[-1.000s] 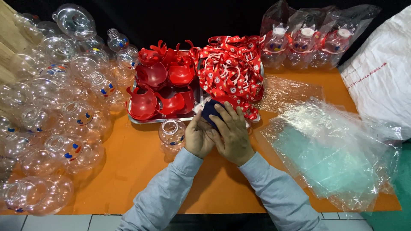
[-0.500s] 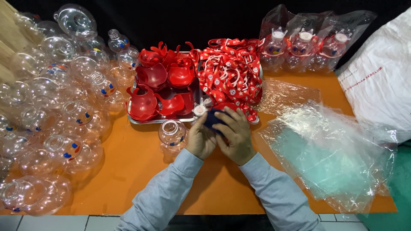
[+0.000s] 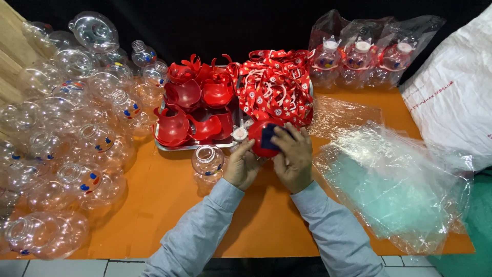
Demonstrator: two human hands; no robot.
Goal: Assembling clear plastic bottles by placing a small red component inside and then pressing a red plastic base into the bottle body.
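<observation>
My left hand (image 3: 241, 165) and my right hand (image 3: 292, 154) together hold a round red plastic piece (image 3: 258, 137) with a dark blue part on it, just in front of a metal tray (image 3: 171, 147). A small white cap (image 3: 239, 134) sits at the tip of my left fingers. The tray holds several red plastic cups (image 3: 197, 110) and a heap of red printed lanyards (image 3: 274, 84). A single clear bottle (image 3: 207, 161) stands on the orange table (image 3: 169, 205), left of my left hand.
A large pile of clear round plastic bottles (image 3: 66, 123) fills the left side. Clear plastic bags (image 3: 394, 184) lie spread at the right. Three bagged finished bottles (image 3: 361, 59) stand at the back right, beside a white sack (image 3: 456, 97).
Both hands have turned the held piece, so its red round body and blue part now show between the fingers. The hands stay in the same spot by the tray.
</observation>
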